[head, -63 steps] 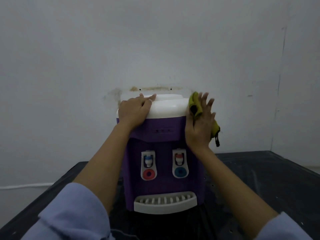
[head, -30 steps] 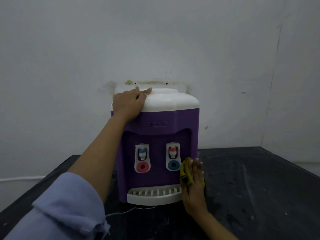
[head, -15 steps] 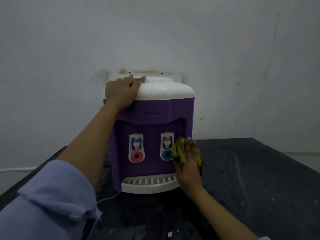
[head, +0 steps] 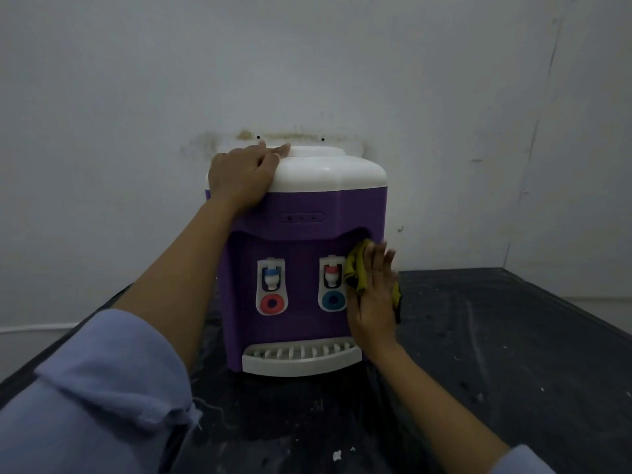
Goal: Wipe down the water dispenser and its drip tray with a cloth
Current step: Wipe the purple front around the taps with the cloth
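in the head view, a small countertop water dispenser with a purple plastic body (head: 301,206) and a rounded white plastic top (head: 328,172) stands upright on a dark, scuffed table (head: 513,336), close against a pale grey wall (head: 307,63). the person's left hand (head: 242,176) lies palm down over the front left corner of the white top, fingers stretched loosely toward the back and gripping nothing. the right hand (head: 374,302) is flat too, fingers straight and pointing up, and presses a crumpled yellow cloth (head: 355,271) against the right edge of the dispenser's recessed front, just beside the right-hand tap. the cloth shows bunched at the fingertips and again as a strip behind the outer side of the hand; the fingers do not curl round it. two white taps sit side by side in the recess: the left tap (head: 272,285) has a blue lever over a red ring, the right tap (head: 332,283) a red lever over a blue ring. below them the white slotted drip tray (head: 301,362) juts from the base, resting on the table, apart from both hands and the cloth. light blue rolled sleeves (head: 102,388) cover the upper forearms. a brownish stain (head: 284,135) marks the wall just above the dispenser, and a thin white cord (head: 34,328) runs along the wall at far left.
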